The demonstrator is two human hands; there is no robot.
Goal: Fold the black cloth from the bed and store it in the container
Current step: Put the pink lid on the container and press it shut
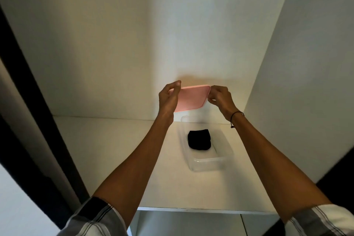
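two striped sleeves (95, 218) sit at the bottom edge, bare forearms reaching up over a white shelf (118, 159).

both hands hold a pink lid (191, 98) in the air above a clear container (207, 164): the left hand (168, 99) has its fingers and thumb clamped on the lid's left edge, and the right hand (220, 97) pinches the lid's right edge with fingers drawn together. lid is tilted, its far edge higher, well clear of the container's rim. black cloth (199, 139) lies folded into a small bundle inside the open container, toward its far end. container rests on the shelf near the back wall (115, 44). a dark cord bracelet (236, 116) circles the right wrist.
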